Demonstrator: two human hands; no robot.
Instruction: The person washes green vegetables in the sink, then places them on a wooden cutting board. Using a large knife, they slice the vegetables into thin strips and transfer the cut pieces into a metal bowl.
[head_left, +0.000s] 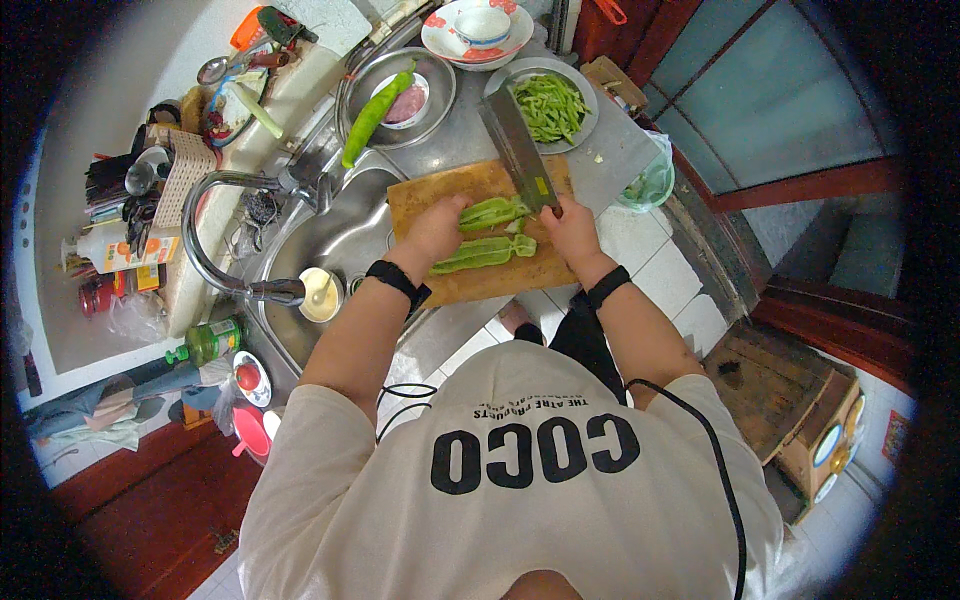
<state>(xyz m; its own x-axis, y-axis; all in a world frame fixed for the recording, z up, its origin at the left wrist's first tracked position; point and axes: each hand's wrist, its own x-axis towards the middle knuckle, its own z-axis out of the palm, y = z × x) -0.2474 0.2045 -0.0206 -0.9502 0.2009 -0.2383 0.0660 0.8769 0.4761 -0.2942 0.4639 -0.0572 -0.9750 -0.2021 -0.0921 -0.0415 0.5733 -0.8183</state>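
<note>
A wooden cutting board (480, 178) lies on the steel counter, its left part over the sink. My left hand (441, 231) holds down a split green pepper piece (491, 214) on the board, its fingertips partly hidden. Nearer my body lies a second split pepper piece (487, 253), cut face up, with its left end close to my left wrist. My right hand (573, 231) grips the handle of a cleaver (519, 150). Its broad blade points away from me, tilted leftward, its lower end close to the first piece's stem end. Between the pieces sits a small green scrap (514, 226).
Behind the board stand a metal plate of sliced green pepper (551, 109) and a steel basin (442, 94) holding a bowl of meat (406, 105), with a whole green pepper (375, 120) across it. A faucet (217, 180) arches over the sink (330, 225), left.
</note>
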